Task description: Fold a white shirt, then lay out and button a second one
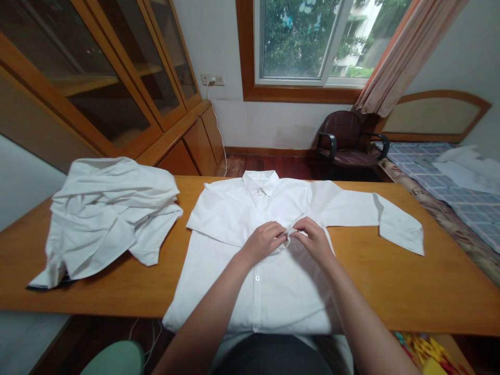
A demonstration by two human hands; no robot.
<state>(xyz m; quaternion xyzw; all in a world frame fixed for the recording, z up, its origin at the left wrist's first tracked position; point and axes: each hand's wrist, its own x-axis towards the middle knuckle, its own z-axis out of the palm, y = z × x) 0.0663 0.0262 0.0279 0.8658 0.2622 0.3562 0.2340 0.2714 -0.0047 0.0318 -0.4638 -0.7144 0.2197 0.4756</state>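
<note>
1. My left hand: fingers pinched on the placket of the white shirt.
2. My right hand: pinching the same fold, touching the left.
3. Shirt: flat on the wooden table, collar away.
4. Pile of white shirts: left side.

Bare tabletop is left open at the lower right of the frame, below the outstretched sleeve, and in a narrower strip at lower left. The middle left is taken up by a heap of white shirts, set just beside the spread shirt.
</note>
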